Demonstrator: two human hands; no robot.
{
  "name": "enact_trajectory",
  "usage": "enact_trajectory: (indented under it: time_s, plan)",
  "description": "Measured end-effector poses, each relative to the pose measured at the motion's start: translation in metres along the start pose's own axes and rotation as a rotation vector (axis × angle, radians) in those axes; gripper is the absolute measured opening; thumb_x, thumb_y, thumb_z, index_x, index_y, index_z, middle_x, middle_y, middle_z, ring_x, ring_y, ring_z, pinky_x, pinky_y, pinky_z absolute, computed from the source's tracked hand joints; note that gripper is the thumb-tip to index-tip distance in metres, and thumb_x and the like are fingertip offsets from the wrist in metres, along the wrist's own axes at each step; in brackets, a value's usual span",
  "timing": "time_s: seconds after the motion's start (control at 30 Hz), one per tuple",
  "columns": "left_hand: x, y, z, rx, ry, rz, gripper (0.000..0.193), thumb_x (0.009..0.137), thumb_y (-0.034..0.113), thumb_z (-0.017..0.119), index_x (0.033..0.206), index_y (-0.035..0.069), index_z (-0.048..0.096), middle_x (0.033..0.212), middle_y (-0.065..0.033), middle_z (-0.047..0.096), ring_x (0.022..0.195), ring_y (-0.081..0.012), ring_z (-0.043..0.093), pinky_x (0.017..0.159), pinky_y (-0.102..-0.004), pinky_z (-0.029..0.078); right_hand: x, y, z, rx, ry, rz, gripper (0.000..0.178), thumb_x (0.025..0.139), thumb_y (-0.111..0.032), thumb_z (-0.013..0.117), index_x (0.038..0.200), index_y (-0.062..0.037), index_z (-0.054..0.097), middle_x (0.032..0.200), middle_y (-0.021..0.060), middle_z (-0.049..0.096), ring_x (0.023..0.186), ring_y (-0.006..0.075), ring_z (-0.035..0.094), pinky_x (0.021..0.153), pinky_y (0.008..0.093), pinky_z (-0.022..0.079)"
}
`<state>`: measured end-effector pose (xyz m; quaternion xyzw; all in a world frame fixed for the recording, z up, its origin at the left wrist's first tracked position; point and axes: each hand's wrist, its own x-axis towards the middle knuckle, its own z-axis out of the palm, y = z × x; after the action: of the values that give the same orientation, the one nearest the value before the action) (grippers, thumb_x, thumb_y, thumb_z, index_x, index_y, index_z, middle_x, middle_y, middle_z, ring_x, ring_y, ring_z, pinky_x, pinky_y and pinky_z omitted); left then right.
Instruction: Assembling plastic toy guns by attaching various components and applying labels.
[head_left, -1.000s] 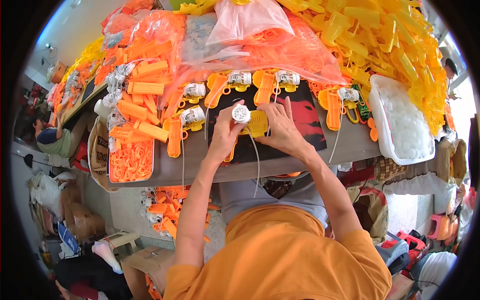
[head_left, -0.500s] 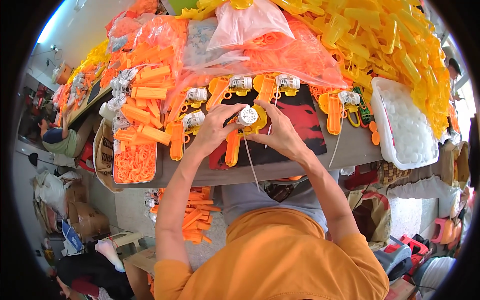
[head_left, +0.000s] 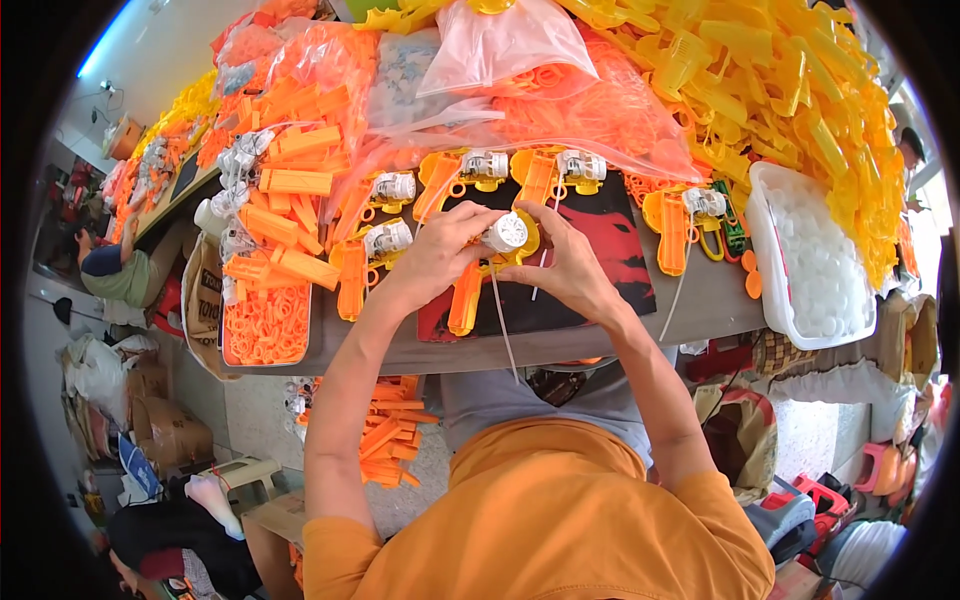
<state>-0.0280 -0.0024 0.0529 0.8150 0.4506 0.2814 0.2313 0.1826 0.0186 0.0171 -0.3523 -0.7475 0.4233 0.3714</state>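
Note:
In front of me is a half-built plastic toy gun with a yellow body, an orange handle (head_left: 465, 298) and a round white mechanism (head_left: 508, 232) with a pierced face. A thin white cord hangs from it past the table's front edge. My left hand (head_left: 445, 250) grips the white mechanism from the left, fingers curled and closed. My right hand (head_left: 568, 265) curves around the yellow body from the right, thumb below and forefinger above; its contact points are partly hidden. Similar half-built toy guns (head_left: 482, 172) lie behind and to both sides of my hands.
A black and red mat (head_left: 610, 235) lies under the work. Left are orange handle pieces (head_left: 295, 182) and a tray of orange rings (head_left: 266, 328). At right a white tub (head_left: 815, 255) holds translucent caps. Bagged parts and a yellow heap (head_left: 740, 75) fill the back. Another person (head_left: 120, 270) sits far left.
The round white mechanism has tilted and shifted slightly right between my hands. My right fingers have moved a little. The whole view has shifted slightly.

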Motion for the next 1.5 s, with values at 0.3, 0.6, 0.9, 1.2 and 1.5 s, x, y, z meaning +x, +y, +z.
enact_trajectory:
  time_s: [0.3,0.6,0.9,1.2,1.5]
  plan:
    - [-0.005,0.005,0.001,0.081,0.019,-0.015,0.046,0.088,0.007,0.066,0.132,-0.001,0.055,0.099,-0.0161,0.057,0.088,-0.0337,0.060,0.077,-0.0412,0.048,-0.004,-0.003,0.007,0.059,0.014,0.029,0.089,0.069,-0.015,0.089,0.144,0.0005,0.044,0.114,0.0134,0.061,0.086,0.0152,0.059,0.078,0.0294,0.051]
    - [-0.001,0.013,0.009,0.190,0.049,-0.001,0.048,0.089,0.005,0.065,0.135,0.000,0.054,0.098,-0.0162,0.057,0.089,-0.0340,0.060,0.080,-0.0408,0.048,-0.005,-0.002,0.006,-0.026,0.089,-0.046,0.081,0.071,-0.019,0.089,0.138,0.0017,0.049,0.112,0.0150,0.062,0.089,0.0186,0.060,0.081,0.0318,0.051]
    - [-0.044,-0.010,0.061,0.347,0.229,-0.002,0.046,0.087,0.012,0.067,0.131,0.006,0.059,0.131,-0.0051,0.058,0.121,-0.0292,0.050,0.109,-0.0449,0.036,-0.029,0.033,-0.002,-0.376,-0.069,-0.092,0.068,0.075,-0.029,0.082,0.133,-0.0090,0.052,0.120,0.0135,0.060,0.111,0.0338,0.054,0.100,0.0477,0.039]
    - [-0.042,-0.023,0.066,0.354,0.310,-0.050,0.043,0.089,0.008,0.064,0.132,0.006,0.059,0.130,-0.0053,0.059,0.121,-0.0277,0.051,0.108,-0.0447,0.036,0.031,0.091,-0.086,-1.490,0.320,0.158,0.015,0.076,-0.010,0.064,0.088,-0.0083,0.073,0.098,0.0086,0.064,0.104,0.0269,0.053,0.090,0.0455,0.037]
    - [-0.052,-0.028,0.059,0.169,0.578,-0.161,0.029,0.096,0.009,0.057,0.124,0.004,0.064,0.129,-0.0101,0.059,0.123,-0.0295,0.051,0.105,-0.0411,0.040,0.016,0.063,-0.077,-1.148,0.342,-0.096,0.011,0.080,-0.016,0.068,0.089,-0.0100,0.069,0.090,0.0050,0.066,0.102,0.0261,0.055,0.091,0.0441,0.039]
